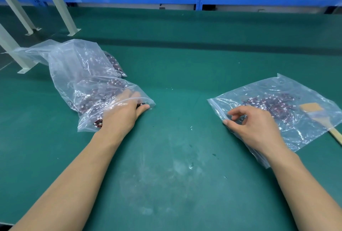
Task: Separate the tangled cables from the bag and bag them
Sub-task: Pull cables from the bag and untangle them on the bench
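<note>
I read no text, labels, brands or numbers anywhere; left bag and right bag showed no legible print.

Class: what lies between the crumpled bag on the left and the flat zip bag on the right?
Head view: only bare green mat, with a few tiny specks, separates the crumpled bag from the zip bag.

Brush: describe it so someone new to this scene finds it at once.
On the green table, find the flat bag on the right, under the right hand. The brush lies at that bag's right edge, its handle running off the near right of the frame. It alone is tan and wooden; everything around it is clear plastic and dark red cables.
</note>
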`<state>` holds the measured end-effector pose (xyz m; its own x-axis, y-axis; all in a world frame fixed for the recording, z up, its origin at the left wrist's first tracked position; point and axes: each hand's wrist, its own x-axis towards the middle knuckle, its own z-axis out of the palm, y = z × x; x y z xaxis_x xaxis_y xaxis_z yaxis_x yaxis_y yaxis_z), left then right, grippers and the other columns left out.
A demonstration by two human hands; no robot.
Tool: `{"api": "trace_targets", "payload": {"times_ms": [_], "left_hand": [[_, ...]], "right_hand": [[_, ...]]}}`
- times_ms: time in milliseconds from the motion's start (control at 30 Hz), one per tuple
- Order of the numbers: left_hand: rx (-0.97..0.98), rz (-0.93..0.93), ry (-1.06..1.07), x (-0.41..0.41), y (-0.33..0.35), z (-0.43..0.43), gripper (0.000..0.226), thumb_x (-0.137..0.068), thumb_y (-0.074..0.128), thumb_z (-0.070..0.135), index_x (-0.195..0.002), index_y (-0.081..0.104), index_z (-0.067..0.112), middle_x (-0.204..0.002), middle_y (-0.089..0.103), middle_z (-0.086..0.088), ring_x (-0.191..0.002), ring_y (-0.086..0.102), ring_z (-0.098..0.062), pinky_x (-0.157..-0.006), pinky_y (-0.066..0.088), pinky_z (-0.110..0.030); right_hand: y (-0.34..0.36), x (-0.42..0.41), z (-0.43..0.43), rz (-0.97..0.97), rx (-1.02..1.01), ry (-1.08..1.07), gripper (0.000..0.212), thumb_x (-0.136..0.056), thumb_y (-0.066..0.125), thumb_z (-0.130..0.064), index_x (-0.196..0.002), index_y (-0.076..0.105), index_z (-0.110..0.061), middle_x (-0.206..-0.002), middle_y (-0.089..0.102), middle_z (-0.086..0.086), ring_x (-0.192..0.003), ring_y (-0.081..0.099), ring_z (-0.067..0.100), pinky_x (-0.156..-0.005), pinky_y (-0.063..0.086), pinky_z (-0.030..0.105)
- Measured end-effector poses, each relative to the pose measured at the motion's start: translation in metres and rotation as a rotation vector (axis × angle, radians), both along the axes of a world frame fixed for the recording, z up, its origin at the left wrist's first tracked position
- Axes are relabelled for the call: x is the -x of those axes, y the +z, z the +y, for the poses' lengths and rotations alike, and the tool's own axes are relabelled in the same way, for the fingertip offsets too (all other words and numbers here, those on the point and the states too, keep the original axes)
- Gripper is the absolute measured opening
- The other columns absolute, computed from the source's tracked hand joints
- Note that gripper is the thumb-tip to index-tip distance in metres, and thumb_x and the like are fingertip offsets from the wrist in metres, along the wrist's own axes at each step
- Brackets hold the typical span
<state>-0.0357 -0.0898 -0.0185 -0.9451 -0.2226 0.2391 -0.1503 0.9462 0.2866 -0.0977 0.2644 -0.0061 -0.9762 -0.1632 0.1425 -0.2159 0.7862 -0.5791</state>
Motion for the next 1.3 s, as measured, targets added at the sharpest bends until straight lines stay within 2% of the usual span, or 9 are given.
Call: {"api": "trace_targets", "payload": {"times_ms": [200, 333, 500, 667, 833, 900, 967, 1067, 1300], "left_hand": [[0.008, 0.060, 0.138, 0.012, 0.003, -0.012, 0.030, -0.104, 0.035, 0.050, -0.103, 0.062, 0.037, -0.096, 0.043, 0.009, -0.081, 0.041, -0.014, -0.065, 0.029, -0.033], [0.082, 0.123, 0.186, 0.010, 0.007, -0.011, 0.032, -0.104, 0.040, 0.043, -0.099, 0.069, 0.028, -0.085, 0.049, 0.008, -0.076, 0.041, -0.017, -0.066, 0.031, -0.032], [0.051, 0.173, 0.152, 0.005, 0.017, -0.002, 0.028, -0.103, 0.046, 0.037, -0.088, 0.068, 0.029, -0.077, 0.057, 0.008, -0.076, 0.046, -0.018, -0.066, 0.030, -0.034], [-0.060, 0.157, 0.147, 0.000, 0.022, 0.007, 0.028, -0.103, 0.045, 0.035, -0.086, 0.067, 0.031, -0.081, 0.064, 0.005, -0.079, 0.056, -0.028, -0.071, 0.040, -0.037], [0.075, 0.271, 0.090, -0.008, 0.030, 0.018, 0.025, -0.098, 0.058, 0.034, -0.076, 0.066, 0.027, -0.069, 0.050, 0.011, -0.066, 0.043, -0.019, -0.059, 0.031, -0.030], [0.109, 0.278, 0.037, -0.010, 0.029, 0.020, 0.024, -0.098, 0.060, 0.036, -0.079, 0.070, 0.024, -0.070, 0.059, 0.008, -0.066, 0.049, -0.021, -0.056, 0.034, -0.030], [0.105, 0.303, -0.043, -0.010, 0.029, 0.021, 0.020, -0.097, 0.063, 0.034, -0.086, 0.075, 0.022, -0.080, 0.071, 0.005, -0.076, 0.064, -0.025, -0.058, 0.046, -0.033], [0.055, 0.378, -0.129, -0.011, 0.031, 0.025, 0.015, -0.093, 0.071, 0.026, -0.085, 0.079, 0.016, -0.082, 0.075, 0.002, -0.076, 0.070, -0.025, -0.063, 0.054, -0.036], [-0.242, 0.441, -0.060, -0.012, 0.031, 0.034, 0.026, -0.092, 0.069, 0.027, -0.070, 0.075, 0.015, -0.054, 0.064, 0.000, -0.054, 0.062, -0.024, -0.061, 0.050, -0.037]], "right_hand": [[-0.001, 0.000, 0.000, -0.005, -0.001, -0.004, 0.016, -0.080, 0.080, -0.042, -0.092, 0.070, -0.038, -0.084, 0.066, -0.020, -0.074, 0.057, -0.001, -0.071, 0.054, 0.036], [0.000, 0.000, 0.000, -0.006, -0.008, -0.003, 0.015, -0.080, 0.079, -0.042, -0.092, 0.069, -0.039, -0.084, 0.066, -0.021, -0.074, 0.056, -0.002, -0.071, 0.054, 0.036], [-0.001, 0.000, 0.000, -0.003, -0.008, -0.004, 0.015, -0.081, 0.079, -0.042, -0.092, 0.069, -0.039, -0.084, 0.066, -0.021, -0.074, 0.056, -0.002, -0.072, 0.054, 0.036], [0.000, 0.000, 0.000, -0.002, -0.013, -0.001, 0.014, -0.081, 0.078, -0.042, -0.090, 0.068, -0.040, -0.084, 0.066, -0.020, -0.075, 0.055, -0.003, -0.071, 0.052, 0.035], [-0.001, 0.001, 0.000, -0.011, -0.012, -0.003, 0.015, -0.081, 0.079, -0.042, -0.092, 0.069, -0.039, -0.085, 0.066, -0.020, -0.075, 0.055, -0.002, -0.072, 0.053, 0.036], [-0.001, 0.001, -0.001, -0.011, -0.008, -0.002, 0.015, -0.081, 0.079, -0.042, -0.091, 0.069, -0.038, -0.085, 0.066, -0.020, -0.076, 0.055, -0.003, -0.072, 0.053, 0.036], [-0.001, 0.000, -0.001, -0.008, -0.010, 0.000, 0.015, -0.080, 0.079, -0.043, -0.091, 0.069, -0.039, -0.084, 0.065, -0.020, -0.077, 0.056, -0.003, -0.072, 0.053, 0.035], [0.000, -0.001, 0.000, 0.002, -0.009, 0.004, 0.020, -0.077, 0.082, -0.046, -0.090, 0.069, -0.039, -0.084, 0.064, -0.021, -0.078, 0.056, -0.004, -0.070, 0.052, 0.034], [-0.002, 0.001, 0.000, 0.006, -0.030, -0.003, 0.022, -0.075, 0.083, -0.047, -0.088, 0.066, -0.043, -0.083, 0.063, -0.023, -0.077, 0.055, -0.005, -0.067, 0.050, 0.032]]}}
